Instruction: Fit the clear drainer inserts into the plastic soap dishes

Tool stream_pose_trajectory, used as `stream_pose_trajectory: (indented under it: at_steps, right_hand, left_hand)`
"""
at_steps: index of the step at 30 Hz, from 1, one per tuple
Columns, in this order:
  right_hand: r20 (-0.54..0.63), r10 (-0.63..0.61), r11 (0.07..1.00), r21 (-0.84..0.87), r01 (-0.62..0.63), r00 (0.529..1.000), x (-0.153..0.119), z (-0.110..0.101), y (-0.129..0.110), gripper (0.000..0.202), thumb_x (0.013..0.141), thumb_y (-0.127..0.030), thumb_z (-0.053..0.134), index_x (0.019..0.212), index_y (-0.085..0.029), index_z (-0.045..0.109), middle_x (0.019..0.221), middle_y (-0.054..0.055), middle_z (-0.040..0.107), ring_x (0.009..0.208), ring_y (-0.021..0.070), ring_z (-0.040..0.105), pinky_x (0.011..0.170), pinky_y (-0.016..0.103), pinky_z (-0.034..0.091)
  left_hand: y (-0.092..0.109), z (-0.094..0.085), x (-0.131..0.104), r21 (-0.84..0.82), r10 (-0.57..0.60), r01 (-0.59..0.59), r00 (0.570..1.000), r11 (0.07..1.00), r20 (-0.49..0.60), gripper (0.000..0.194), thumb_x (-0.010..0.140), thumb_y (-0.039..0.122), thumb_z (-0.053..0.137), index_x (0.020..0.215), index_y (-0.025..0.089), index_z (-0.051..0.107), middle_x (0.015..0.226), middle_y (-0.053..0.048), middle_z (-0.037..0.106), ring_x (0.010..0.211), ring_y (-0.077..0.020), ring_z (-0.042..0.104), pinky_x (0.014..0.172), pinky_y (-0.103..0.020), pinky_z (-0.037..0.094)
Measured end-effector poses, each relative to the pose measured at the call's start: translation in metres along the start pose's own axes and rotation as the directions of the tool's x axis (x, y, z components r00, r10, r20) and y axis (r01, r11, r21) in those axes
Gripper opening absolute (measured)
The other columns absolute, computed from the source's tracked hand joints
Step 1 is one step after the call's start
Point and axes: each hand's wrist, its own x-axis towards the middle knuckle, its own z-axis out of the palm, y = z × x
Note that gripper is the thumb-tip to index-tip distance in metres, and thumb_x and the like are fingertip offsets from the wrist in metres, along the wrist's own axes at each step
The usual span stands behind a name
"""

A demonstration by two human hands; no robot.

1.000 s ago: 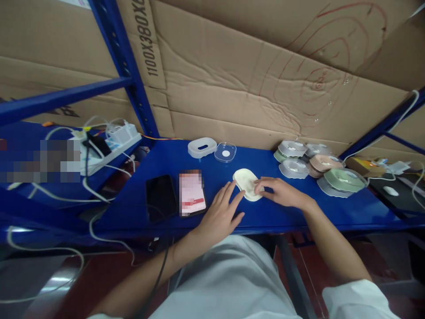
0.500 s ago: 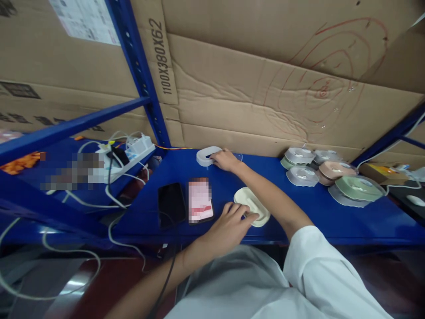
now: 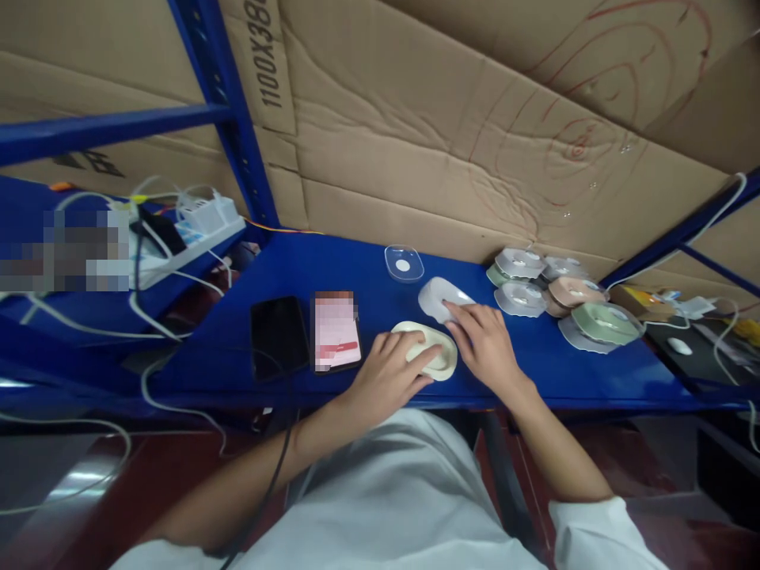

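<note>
My left hand (image 3: 389,368) rests on a cream oval dish (image 3: 442,360), its fingers curled over the dish and gripping it near the table's front edge. Just behind and to the right, my right hand (image 3: 484,340) has its fingertips on a white-grey oval piece (image 3: 433,299), holding it at its right side. A clear, rounded lid-like piece with a white round spot (image 3: 403,265) lies on the blue table behind both.
A lit phone (image 3: 336,332) and a dark phone (image 3: 278,336) lie left of my hands. Stacked grey, pink and green dishes (image 3: 606,323) stand at the right. Power strips with cables (image 3: 207,222) are at the left, and a cardboard sheet (image 3: 385,127) rises behind.
My right hand has drawn the white-grey piece toward me and to the right, beside the cream dish. The clear piece behind is now uncovered. My left hand stays on the cream dish. The view has shifted.
</note>
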Motion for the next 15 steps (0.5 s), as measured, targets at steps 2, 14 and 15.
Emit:
stream_pose_trajectory:
  at_steps: [2,14,15]
  right_hand:
    - [0.061,0.003,0.999,-0.04,0.0,0.998,-0.019,0.0,-0.009,0.037,0.111,-0.03,0.047,0.143,-0.02,0.063,0.117,0.012,0.073,0.105,0.0273,0.064,0.093,0.043,0.045]
    - [0.183,-0.157,0.983,0.127,0.135,0.97,-0.035,0.017,-0.031,0.052,0.108,-0.023,0.051,0.158,-0.033,0.049,0.143,0.011,0.068,0.13,0.0297,0.065,0.111,0.053,0.051]
    - [0.197,-0.163,0.979,0.15,0.135,0.967,-0.036,0.015,-0.03,0.054,0.107,-0.023,0.052,0.161,-0.033,0.046,0.142,0.01,0.069,0.129,0.0294,0.066,0.109,0.052,0.053]
  left_hand:
    - [0.0,0.002,-0.001,0.015,-0.044,0.045,0.996,0.999,-0.075,0.067,0.093,0.04,0.08,0.152,0.024,0.053,0.149,-0.021,0.053,0.133,-0.0398,0.054,0.107,-0.056,0.046]
    - [-0.005,0.016,-0.006,-0.03,-0.177,0.177,0.984,0.984,0.002,0.075,0.094,0.038,0.079,0.159,0.024,0.044,0.175,-0.023,0.027,0.161,-0.0447,0.029,0.125,-0.071,0.031]
    - [-0.006,0.017,-0.006,-0.051,-0.172,0.171,0.985,0.984,0.0,0.075,0.094,0.039,0.079,0.159,0.024,0.044,0.175,-0.022,0.026,0.161,-0.0435,0.029,0.126,-0.069,0.031]
